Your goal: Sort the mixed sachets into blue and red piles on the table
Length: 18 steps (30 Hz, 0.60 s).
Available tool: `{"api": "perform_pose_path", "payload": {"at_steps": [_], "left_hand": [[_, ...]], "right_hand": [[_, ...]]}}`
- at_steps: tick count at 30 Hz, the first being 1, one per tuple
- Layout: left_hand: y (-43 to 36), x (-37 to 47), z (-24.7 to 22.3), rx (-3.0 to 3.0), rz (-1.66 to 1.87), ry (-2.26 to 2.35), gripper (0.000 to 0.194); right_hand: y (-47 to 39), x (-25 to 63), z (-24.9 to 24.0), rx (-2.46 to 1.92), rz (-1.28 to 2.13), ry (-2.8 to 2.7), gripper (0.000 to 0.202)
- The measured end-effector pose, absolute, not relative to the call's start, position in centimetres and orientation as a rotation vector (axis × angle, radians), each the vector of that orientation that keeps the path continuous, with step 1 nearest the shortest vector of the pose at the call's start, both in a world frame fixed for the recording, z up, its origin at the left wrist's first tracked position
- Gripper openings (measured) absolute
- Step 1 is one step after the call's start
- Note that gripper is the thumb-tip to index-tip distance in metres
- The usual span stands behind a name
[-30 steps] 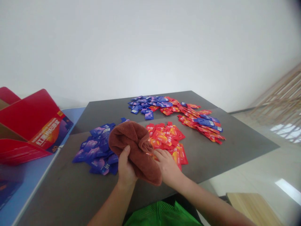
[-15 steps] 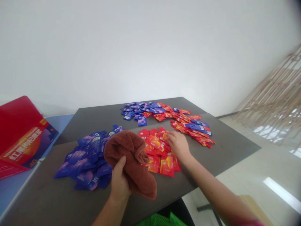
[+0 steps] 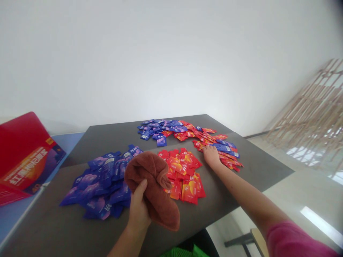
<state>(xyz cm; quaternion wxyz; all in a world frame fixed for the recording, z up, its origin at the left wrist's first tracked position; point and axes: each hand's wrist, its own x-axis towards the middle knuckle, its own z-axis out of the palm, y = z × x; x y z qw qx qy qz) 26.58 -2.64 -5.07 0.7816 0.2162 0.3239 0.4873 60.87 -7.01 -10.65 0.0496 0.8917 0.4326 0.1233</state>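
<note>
My left hand [image 3: 139, 208] grips a folded brown cloth [image 3: 154, 185] above the near part of the table, thumb on top. My right hand [image 3: 211, 156] reaches to the near-left edge of a long pile of red sachets [image 3: 227, 162]. Its fingers are bent down among them, and what lies under the fingertips is hidden. Several blue sachets [image 3: 225, 147] lie on that same pile. Left of my right hand is a heap of red-orange sachets [image 3: 190, 191], partly behind the cloth. A heap of blue-purple sachets [image 3: 99, 191] lies left of the cloth.
More blue sachets [image 3: 152, 128] lie at the back of the dark table [image 3: 112, 134], running into red ones [image 3: 189, 128]. A red printed box [image 3: 24, 157] stands on a blue surface at the left. Green mesh [image 3: 179, 252] shows at the bottom edge, a stool [image 3: 258, 241] at the lower right.
My right hand has moved right and away from the middle red heap to the long mixed pile. My left hand still holds the cloth, with little movement.
</note>
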Motion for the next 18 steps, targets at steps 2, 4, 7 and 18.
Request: {"api": "perform_pose_path", "payload": {"at_steps": [2, 4, 7, 18], "left_hand": [[-2.8, 26.6, -5.0, 0.478, 1.014, 0.704, 0.051], [-2.9, 26.7, -4.8, 0.493, 0.982, 0.712, 0.050], [-3.1, 26.6, -4.6, 0.494, 0.916, 0.676, 0.045], [-4.1, 25.6, -5.4, 0.496, 0.506, 0.448, 0.031]], "right_hand": [[-7.1, 60.8, -10.1, 2.770, 0.378, 1.309, 0.028], [-7.3, 60.5, -9.0, 2.852, 0.401, 1.296, 0.021], [-7.9, 59.3, -6.6, 3.014, 0.462, 1.286, 0.025], [-12.1, 45.9, -2.4, 3.904, -0.625, 1.970, 0.032]]}}
